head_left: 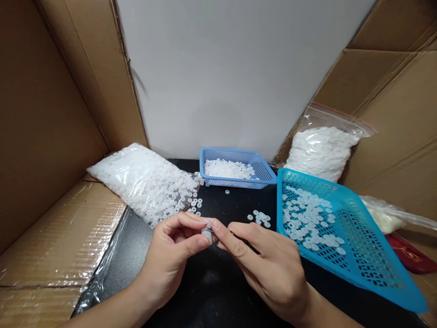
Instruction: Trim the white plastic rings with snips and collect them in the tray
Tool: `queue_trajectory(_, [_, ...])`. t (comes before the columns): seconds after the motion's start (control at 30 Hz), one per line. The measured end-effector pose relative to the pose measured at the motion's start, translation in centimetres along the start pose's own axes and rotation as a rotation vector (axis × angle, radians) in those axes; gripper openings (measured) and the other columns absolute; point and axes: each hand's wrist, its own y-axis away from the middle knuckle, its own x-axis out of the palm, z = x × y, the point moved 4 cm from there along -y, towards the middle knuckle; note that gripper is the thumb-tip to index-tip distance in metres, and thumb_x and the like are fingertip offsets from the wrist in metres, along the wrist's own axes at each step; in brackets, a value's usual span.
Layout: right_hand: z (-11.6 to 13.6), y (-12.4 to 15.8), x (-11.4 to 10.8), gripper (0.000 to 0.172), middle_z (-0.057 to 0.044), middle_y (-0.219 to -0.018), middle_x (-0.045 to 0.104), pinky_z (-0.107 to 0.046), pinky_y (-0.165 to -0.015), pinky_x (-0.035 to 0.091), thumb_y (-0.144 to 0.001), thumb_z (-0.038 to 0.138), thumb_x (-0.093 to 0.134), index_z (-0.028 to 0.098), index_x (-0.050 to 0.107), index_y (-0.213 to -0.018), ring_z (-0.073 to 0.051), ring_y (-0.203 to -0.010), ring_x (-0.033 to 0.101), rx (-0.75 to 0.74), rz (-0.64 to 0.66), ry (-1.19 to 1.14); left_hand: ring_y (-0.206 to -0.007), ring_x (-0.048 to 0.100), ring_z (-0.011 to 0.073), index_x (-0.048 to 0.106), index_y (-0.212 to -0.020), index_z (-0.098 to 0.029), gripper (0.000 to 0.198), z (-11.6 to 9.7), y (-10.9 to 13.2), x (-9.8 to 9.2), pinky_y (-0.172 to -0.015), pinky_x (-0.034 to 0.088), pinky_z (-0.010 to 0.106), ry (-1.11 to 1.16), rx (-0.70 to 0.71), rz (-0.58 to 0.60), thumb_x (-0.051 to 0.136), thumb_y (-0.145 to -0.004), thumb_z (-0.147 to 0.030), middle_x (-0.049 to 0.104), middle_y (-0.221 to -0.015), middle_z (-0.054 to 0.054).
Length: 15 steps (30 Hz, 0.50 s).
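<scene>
In front of me my left hand [179, 246] is closed, pinching a small white plastic ring [206, 234] between thumb and fingertips. My right hand [264, 262] meets it there, index fingertip against the white piece. Its other fingers are curled round a slim dark tool [246, 242], mostly hidden by the hand; what kind of tool I cannot tell. Just beyond the hands, several loose white rings [261, 217] lie on the black table. More rings spill from a clear plastic bag [150, 182] on the left.
A blue basket [235, 183] with white rings stands at the back. On the right a turquoise basket [372, 278] holds more. Behind it leans a zip bag [319, 146] of white pieces, near a smaller bag [385, 216] and a red item [411, 253]. Cardboard [61, 228] walls the sides.
</scene>
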Motion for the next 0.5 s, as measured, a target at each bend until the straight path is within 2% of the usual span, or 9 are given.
queue_trajectory(0.5, [0.07, 0.0, -0.07, 0.034, -0.006, -0.086, 0.075, -0.026, -0.057, 0.044, -0.108, 0.013, 0.044, 0.009, 0.069, -0.13, -0.013, -0.067, 0.062, -0.034, 0.017, 0.028, -0.065, 0.069, 0.0079, 0.083, -0.07, -0.018, 0.019, -0.09, 0.0, 0.06, -0.066, 0.057, 0.013, -0.003, -0.032, -0.023, 0.099, -0.061, -0.02, 0.078, -0.073, 0.0])
